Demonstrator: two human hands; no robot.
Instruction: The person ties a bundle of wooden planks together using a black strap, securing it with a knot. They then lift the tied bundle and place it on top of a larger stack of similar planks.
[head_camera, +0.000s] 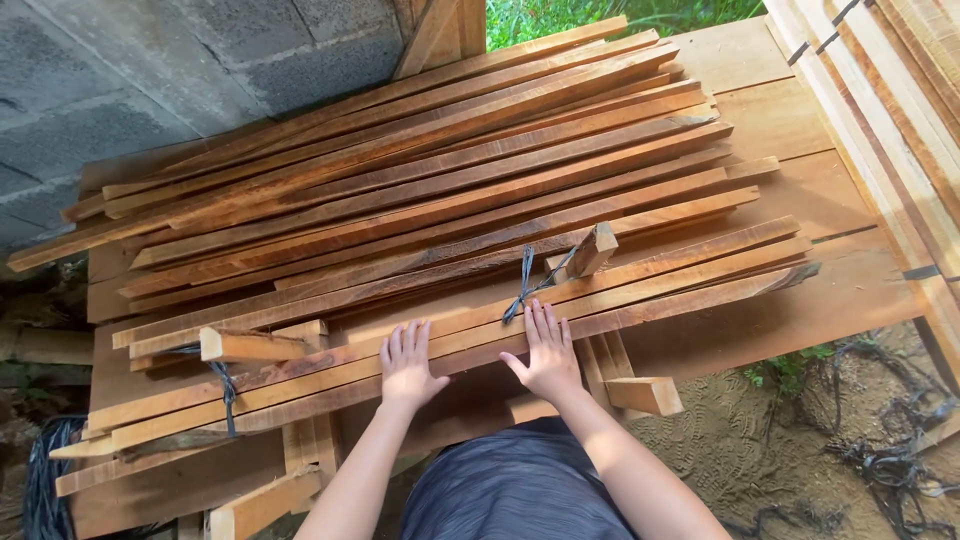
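Outdoor plank table (800, 300) | both hands flat on slats (480, 330) | undersides hidden

No packages, labels, signs or screens in view. No printed surfaces anywhere in the head view.
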